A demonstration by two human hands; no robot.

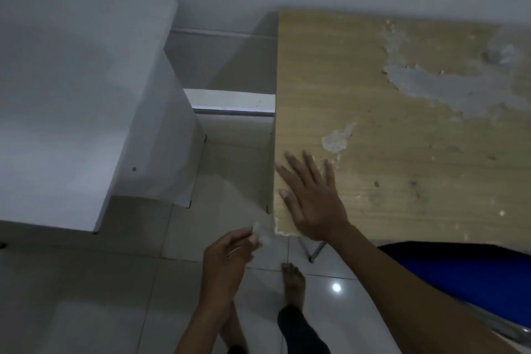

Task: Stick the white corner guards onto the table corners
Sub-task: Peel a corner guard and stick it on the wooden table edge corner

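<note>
Just off the near left corner of the wooden counter (402, 123), a small translucent white corner guard (260, 234) is pinched between the fingers (253, 236) of the left hand (227, 256), held in the air close to the chipped corner but apart from it. The right hand (313, 198) is laid flat on the counter top beside that corner, its fingers spread. Patches of peeled veneer are seen on the far right of the counter. A white cabinet (71, 100) is placed to the left, a blue chair seat (474, 276) at the near right, and a bare foot (293, 282) on the tiled floor (86, 296).
</note>
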